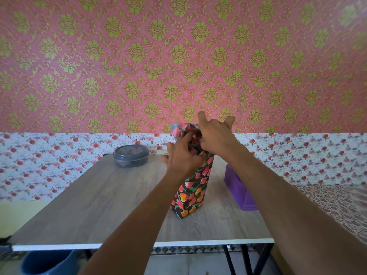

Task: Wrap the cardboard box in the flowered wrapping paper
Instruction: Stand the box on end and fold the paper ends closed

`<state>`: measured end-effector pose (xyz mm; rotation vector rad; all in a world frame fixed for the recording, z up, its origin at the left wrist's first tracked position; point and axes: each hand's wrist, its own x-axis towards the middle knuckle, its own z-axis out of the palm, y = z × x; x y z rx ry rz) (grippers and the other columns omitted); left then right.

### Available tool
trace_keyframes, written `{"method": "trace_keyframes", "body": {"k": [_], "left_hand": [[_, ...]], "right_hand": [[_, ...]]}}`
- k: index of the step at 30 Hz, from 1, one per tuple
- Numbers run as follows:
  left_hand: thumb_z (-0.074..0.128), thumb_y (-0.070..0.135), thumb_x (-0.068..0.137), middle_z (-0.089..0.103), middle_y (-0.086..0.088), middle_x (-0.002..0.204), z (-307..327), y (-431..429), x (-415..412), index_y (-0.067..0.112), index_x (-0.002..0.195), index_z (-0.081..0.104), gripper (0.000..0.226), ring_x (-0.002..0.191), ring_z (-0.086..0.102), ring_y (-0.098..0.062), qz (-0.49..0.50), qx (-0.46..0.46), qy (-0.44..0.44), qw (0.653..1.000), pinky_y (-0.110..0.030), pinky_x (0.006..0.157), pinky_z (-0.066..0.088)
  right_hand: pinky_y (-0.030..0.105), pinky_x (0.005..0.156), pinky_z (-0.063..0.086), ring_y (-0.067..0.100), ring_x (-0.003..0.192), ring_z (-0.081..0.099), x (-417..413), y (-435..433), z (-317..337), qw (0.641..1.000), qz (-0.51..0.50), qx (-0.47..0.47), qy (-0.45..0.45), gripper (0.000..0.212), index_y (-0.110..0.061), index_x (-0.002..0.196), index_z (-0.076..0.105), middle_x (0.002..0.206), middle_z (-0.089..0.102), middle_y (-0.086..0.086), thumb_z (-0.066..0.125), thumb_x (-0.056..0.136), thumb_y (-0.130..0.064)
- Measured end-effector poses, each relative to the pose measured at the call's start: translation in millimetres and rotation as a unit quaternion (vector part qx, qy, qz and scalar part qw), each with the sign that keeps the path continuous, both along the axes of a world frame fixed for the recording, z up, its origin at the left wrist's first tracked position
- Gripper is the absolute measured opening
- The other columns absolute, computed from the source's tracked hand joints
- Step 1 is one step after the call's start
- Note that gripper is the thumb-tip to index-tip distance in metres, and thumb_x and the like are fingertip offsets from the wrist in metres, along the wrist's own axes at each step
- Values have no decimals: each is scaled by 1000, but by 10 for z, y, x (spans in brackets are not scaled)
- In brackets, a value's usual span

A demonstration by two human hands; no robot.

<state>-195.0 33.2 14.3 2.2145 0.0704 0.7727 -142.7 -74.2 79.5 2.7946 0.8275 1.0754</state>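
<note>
The flowered wrapping paper (191,193), dark with red and orange blooms, covered the cardboard box (no bare cardboard showed anywhere), and the parcel stood upright on one end near the middle of the wood-grain table (99,205). Both hands worked at its top end, where the paper was bunched into loose folds. The right hand (215,135) had its middle fingers curled down into those folds, pinching the paper, while two of its outer digits stuck up free. The left hand (183,155) lay against the top of the near side with its fingers on the paper and its thumb spread away to the left; whether it gripped or only pressed could not be told. A grey round lidded container (131,155) sat at the table's far edge, left of the parcel, and a purple box (241,190) lay to the right, partly behind the right forearm. A blue bin (47,262) stood under the table's near left corner.
</note>
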Motion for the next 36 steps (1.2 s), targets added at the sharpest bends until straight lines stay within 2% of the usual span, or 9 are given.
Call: {"method": "trace_keyframes", "body": {"k": [7,12,19,21,23,26,29,33,36], "left_hand": [[52,49,68,57,6,127,17,-41,-30,41,138,47,71,111,39,-28,0,11,4,1000,-54,98,38],[61,44,77,59,9,125,23,-40,-10,41,140,46,65,112,42,-28,2,18,1,1000,-54,98,40],[58,47,73,54,9,135,31,-78,0,44,144,42,73,112,38,-27,3,18,9,1000,-56,97,38],[58,48,74,54,10,137,36,-71,3,45,144,41,73,117,39,-27,6,11,11,1000,-57,99,37],[59,49,75,54,10,140,36,-50,11,44,146,40,74,123,41,-29,-2,6,12,1000,-57,102,36],[59,51,72,55,9,140,16,-26,9,43,145,41,75,123,42,-30,-4,7,7,1000,-57,104,37],[55,53,70,52,9,144,22,-28,-9,43,147,39,79,125,40,-30,-1,11,13,1000,-58,105,35],[59,53,71,56,10,136,18,-15,-11,46,138,45,68,123,41,-29,-13,-6,4,1000,-58,105,35],[58,56,68,52,8,141,17,15,-21,44,144,41,79,126,36,-28,-4,-10,15,1000,-56,106,35]], "right_hand": [[45,81,21,18,47,36,25,79,-18,997,-32,53,38,72,-4,135,31,61,42,-4,67,72,-3],[61,104,26,20,47,35,-14,177,43,994,-67,77,34,65,-3,135,33,62,42,-4,65,78,-3],[60,106,31,21,50,36,-87,179,115,991,-72,116,-1,54,-4,134,37,60,37,-4,59,85,3],[57,105,33,25,55,42,-126,165,89,991,-74,111,-11,53,-6,135,37,60,37,-3,57,87,3],[53,101,35,29,73,52,-158,148,10,989,-87,112,-48,51,-8,136,37,69,46,0,52,88,2],[49,91,39,35,108,50,-162,136,-82,975,-124,133,-126,47,-12,134,40,115,52,15,45,89,0],[52,94,36,39,126,42,-111,171,-100,976,-130,158,-73,61,-13,142,33,141,40,22,59,86,-4],[56,100,35,37,121,46,-58,168,-131,972,-145,184,-17,62,-11,138,37,131,48,19,65,84,-4],[61,106,32,39,120,51,-53,122,-149,967,-162,192,38,66,-8,144,35,127,55,18,69,88,-10]]}}
